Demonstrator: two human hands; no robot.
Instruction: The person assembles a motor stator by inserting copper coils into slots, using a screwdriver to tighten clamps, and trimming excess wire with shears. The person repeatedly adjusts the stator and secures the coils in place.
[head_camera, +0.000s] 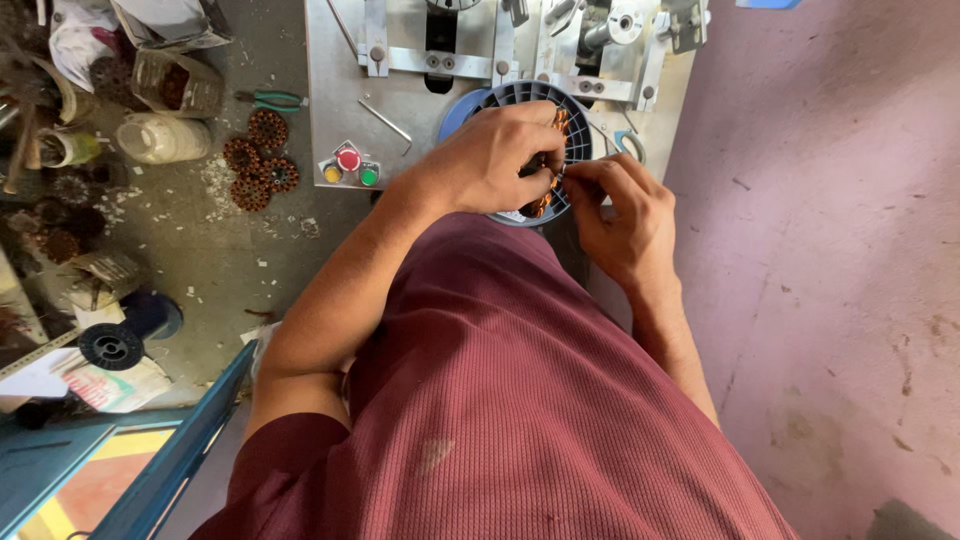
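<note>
My left hand (497, 158) and my right hand (622, 212) meet over a round dark blue slotted former (520, 98) that carries copper-coloured wire windings (558, 122). The left hand's fingers curl over the former's right side and grip the copper wire. My right hand pinches the wire at the former's lower right edge. The former lies on a grey metal machine plate (340, 110). Much of the former and its windings is hidden under my hands.
Red, yellow and green buttons (348, 166) sit on the plate's lower left. Several wound copper stators (258, 160), green-handled pliers (275, 100), a plastic jar (160, 138) and a black spool (110, 346) lie on the dirty floor at left. A pink wall (830, 250) stands at right.
</note>
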